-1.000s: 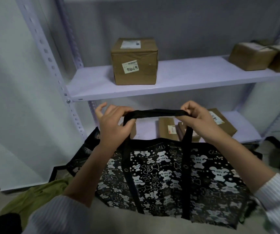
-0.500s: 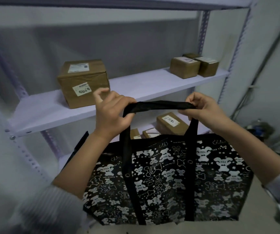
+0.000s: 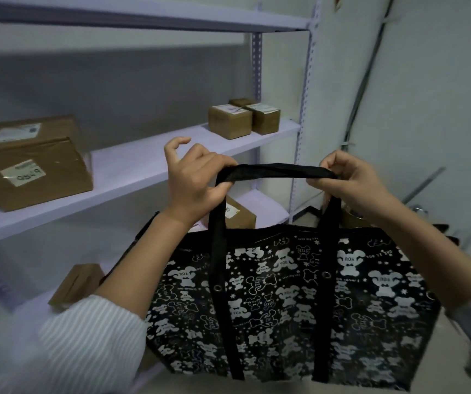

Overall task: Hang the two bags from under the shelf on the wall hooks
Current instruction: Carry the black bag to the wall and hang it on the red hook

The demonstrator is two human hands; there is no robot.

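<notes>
A large black bag (image 3: 285,302) printed with white bears hangs in front of me by its black strap handle (image 3: 277,171). My left hand (image 3: 194,180) pinches the left end of the handle, with the little finger raised. The right end is gripped by my right hand (image 3: 351,180). The strap is stretched flat between both hands, and the bag is clear of the floor. No wall hooks and no second bag are in view.
A pale purple metal shelf unit (image 3: 149,166) stands behind and to the left, holding cardboard boxes: one large (image 3: 32,169), two small (image 3: 243,119), others on lower levels. A white wall (image 3: 433,95) with a grey pipe lies to the right.
The view has swung right and the bag has been carried right and lifted higher, away from the shelf's left post. Both hands keep the same grip on the handle.
</notes>
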